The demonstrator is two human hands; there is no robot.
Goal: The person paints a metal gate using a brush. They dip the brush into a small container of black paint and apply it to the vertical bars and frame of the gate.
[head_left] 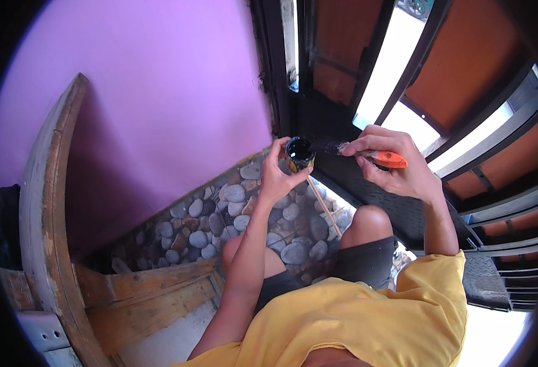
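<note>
Nearest to the camera is the yellow cloth T-shirt (354, 324) of the person, and beyond its lower edge are the dark shorts (363, 263) and the bare bent knees.

In front of the body, above the floor, there is a small round can (300, 164) with a dark, wet-looking inside and dark smears on its rim. The left hand (276, 178) holds this can, its fingers bent around the sides. Just to the right is a flat paintbrush (391, 159) with an orange handle and dark bristles, and its bristle end is at the rim of the can; I cannot tell if they touch. The right hand (411, 176) has its fingers closed on the brush near the bristles.

Below the can, a thin light-coloured stick (325, 208) lies slanting. Under it is the floor (197, 240), with a pattern of grey rounded stones. To the left stands a smooth purple wall (159, 92), and in front of it a curved, worn wooden beam (47, 202). To the right is a black metal gate (474, 64) with orange-brown panels.
</note>
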